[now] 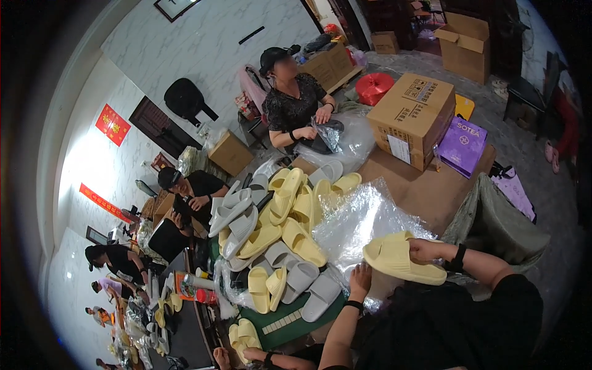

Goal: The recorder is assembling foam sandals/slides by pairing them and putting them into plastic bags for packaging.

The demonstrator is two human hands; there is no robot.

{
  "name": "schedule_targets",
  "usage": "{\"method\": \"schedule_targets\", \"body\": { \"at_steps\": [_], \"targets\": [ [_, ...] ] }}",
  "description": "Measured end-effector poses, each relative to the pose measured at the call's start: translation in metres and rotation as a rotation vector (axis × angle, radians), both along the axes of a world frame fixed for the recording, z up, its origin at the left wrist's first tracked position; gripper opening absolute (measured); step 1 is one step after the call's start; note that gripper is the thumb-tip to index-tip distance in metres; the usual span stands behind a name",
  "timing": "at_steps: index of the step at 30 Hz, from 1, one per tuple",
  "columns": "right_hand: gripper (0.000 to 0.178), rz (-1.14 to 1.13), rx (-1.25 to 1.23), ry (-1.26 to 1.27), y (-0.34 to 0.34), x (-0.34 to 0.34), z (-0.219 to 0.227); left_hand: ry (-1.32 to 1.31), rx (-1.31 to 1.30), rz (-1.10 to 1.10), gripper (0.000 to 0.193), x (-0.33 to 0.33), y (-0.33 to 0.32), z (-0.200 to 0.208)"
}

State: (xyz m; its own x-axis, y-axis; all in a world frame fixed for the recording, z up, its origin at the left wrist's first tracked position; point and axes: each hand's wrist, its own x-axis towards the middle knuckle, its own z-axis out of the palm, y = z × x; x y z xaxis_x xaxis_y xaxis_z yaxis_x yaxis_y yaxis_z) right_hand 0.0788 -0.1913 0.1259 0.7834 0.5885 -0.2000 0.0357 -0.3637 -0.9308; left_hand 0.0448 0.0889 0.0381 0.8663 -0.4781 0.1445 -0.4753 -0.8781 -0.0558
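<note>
My right hand is closed around a pale yellow slide slipper, its thumb and fingers at the strap. Beside the slipper's left end, my left hand has its fingers drawn together at the edge of a clear plastic bag; the fingertips are partly hidden. Crinkled and shiny, the bag spreads beneath and beyond the slipper. To the left lies a heap of slippers, among them a yellow slide and a grey slide. Both my wrists wear black bands.
A large cardboard box and a purple bag stand at the table's far right. Across the table a co-worker handles a dark slipper and plastic. Another person's hands are at a yellow pair by the lower edge. More people work leftward.
</note>
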Motion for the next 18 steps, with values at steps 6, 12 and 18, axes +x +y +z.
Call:
{"method": "schedule_targets", "body": {
  "at_steps": [6,12,18],
  "targets": [
    [0.03,0.067,0.188,0.121,0.013,-0.008,0.042,0.181,-0.144,0.194,0.011,0.017,0.006,-0.012],
    [0.024,0.166,0.176,0.041,0.01,-0.009,0.056,-0.005,-0.265,0.178,0.008,0.046,0.003,-0.023],
    [0.027,0.225,0.217,0.052,0.02,-0.01,0.052,0.759,-1.872,0.211,0.031,0.035,0.008,-0.057]
  ]
}}
